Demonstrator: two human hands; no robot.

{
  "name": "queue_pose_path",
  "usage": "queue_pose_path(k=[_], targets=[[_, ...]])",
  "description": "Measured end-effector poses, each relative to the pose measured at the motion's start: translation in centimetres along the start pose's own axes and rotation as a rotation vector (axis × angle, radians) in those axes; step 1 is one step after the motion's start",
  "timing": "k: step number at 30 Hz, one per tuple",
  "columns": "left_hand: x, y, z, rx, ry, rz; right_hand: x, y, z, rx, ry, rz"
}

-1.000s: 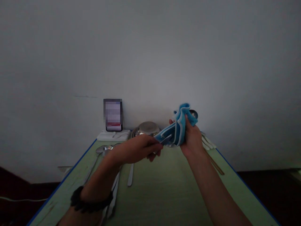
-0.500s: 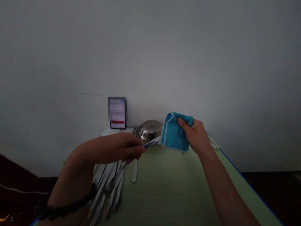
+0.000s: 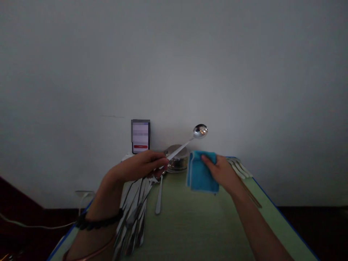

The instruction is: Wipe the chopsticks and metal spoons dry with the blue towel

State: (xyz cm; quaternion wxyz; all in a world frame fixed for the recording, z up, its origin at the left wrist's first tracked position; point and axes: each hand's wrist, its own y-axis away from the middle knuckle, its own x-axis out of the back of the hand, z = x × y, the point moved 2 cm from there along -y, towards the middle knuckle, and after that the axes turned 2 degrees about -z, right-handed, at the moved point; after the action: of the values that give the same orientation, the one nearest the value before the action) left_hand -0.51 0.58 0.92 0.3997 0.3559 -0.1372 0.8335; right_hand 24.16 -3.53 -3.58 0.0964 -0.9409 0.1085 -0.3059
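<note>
My left hand [image 3: 141,167] is closed on the handle of a long steel spoon [image 3: 190,139]. The spoon's shiny bowl points up and to the right, in front of the wall. My right hand [image 3: 221,172] grips a folded blue cloth [image 3: 201,176] just right of the spoon's handle, apart from it. A black band sits on my left wrist. Both hands hover over the green table [image 3: 190,224].
Several steel utensils [image 3: 133,214] lie in a row on the table's left side. A steel bowl [image 3: 178,161] stands at the back, a phone [image 3: 140,136] leans on the wall, and more utensils [image 3: 240,167] lie at the right edge.
The spoon has come out of the blue cloth and now sticks up free. My right hand has lowered with the cloth, and my left hand has drawn back left.
</note>
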Motion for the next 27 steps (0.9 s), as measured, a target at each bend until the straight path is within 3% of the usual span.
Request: queue_pose_path(k=[3, 5, 9, 13, 16, 19, 22, 24, 27], targets=[[-0.7, -1.0, 1.0, -0.029, 0.003, 0.036, -2.8, 1.9, -0.2, 0.152, -0.078, -0.277], [-1.3, -1.7, 1.4, -0.065, 0.008, 0.040, -3.2, 2.8, 0.1, 0.160, -0.192, -0.288], [-3.8, -3.7, 1.9, -0.168, 0.117, -0.100, -1.6, 4.0, 0.3, 0.135, -0.335, -0.075], [-7.6, -5.9, 2.5, -0.160, 0.294, -0.246, 0.2, 4.6, 0.4, 0.126, -0.360, 0.147], [-9.9, -6.5, 3.6, -0.159, 0.310, -0.304, 1.0, 5.1, 1.2, 0.090, -0.542, 0.218], [-11.2, -6.4, 4.9, -0.150, 0.219, -0.363, 2.3, 5.3, 2.4, 0.034, -0.648, 0.193], [-11.5, -6.4, 5.3, -0.118, -0.082, -0.255, 4.0, 5.0, 4.0, -0.049, -0.379, 0.087], [-11.7, -6.7, 4.9, -0.087, -0.259, -0.139, 4.7, 4.3, 5.4, -0.126, 0.088, -0.163], [-12.1, -7.4, 3.7, -0.035, -0.374, -0.017, 5.1, 2.5, 7.8, -0.193, 0.315, -0.294]])
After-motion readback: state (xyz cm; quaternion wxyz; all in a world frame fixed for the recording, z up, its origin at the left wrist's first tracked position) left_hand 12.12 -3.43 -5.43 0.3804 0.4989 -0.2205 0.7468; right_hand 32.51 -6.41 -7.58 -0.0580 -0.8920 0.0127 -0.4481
